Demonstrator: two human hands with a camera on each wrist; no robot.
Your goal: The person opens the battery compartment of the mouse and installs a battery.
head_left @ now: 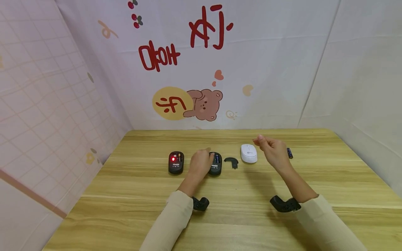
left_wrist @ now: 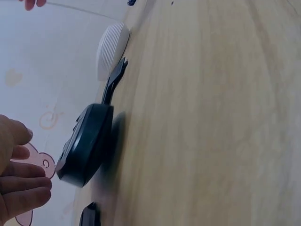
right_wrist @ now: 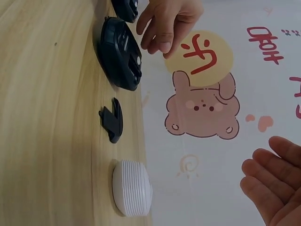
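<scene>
My left hand (head_left: 200,163) hovers just left of a black computer mouse (head_left: 215,168) that lies upside down, its battery bay uncovered and a blue battery (head_left: 217,159) inside. In the left wrist view the loosely bent fingers (left_wrist: 28,186) stand apart from that mouse and hold nothing visible. A loose black battery cover (head_left: 233,161) lies to the mouse's right. Raised above the table, my right hand (head_left: 275,153) is between a white mouse (head_left: 249,153) and a loose blue battery (head_left: 289,153). Its fingers (right_wrist: 270,181) look extended in the right wrist view, with nothing seen in them.
A second black mouse (head_left: 176,167) lies upside down on the left, showing a red light and a battery in its open bay. Everything sits toward the back of the wooden table (head_left: 238,216), near a printed cloth wall (head_left: 270,62).
</scene>
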